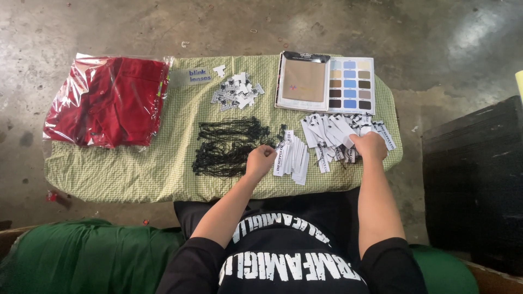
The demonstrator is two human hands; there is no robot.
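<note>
Seen from the head camera, the person sits at a low surface covered by a green checked cloth point(136, 174) spread over a concrete floor point(81, 27). The left hand point(260, 161) rests at the right edge of a heap of black string loops point(229, 147), its fingers curled shut; whether a loop is pinched between them cannot be told. The right hand point(369, 146) lies on a spread pile of white paper hang tags point(332, 133), fingers closed on the corner of one tag at the pile's near edge. Between the two hands, a smaller stack of white tags point(294, 155) lies in a neat overlapping row, just beside the left hand.

Behind the string loops sits a loose cluster of small white labels point(237, 91). To its right, an open swatch book point(327, 83) shows a tan fabric sample on one page and a grid of coloured squares in tan, blue and brown on the other. At the cloth's far left corner lies a clear plastic bag holding folded red garments point(109, 100), partly overhanging the cloth. A black case point(474, 179) stands on the floor to the person's right, well apart from the hands.
</note>
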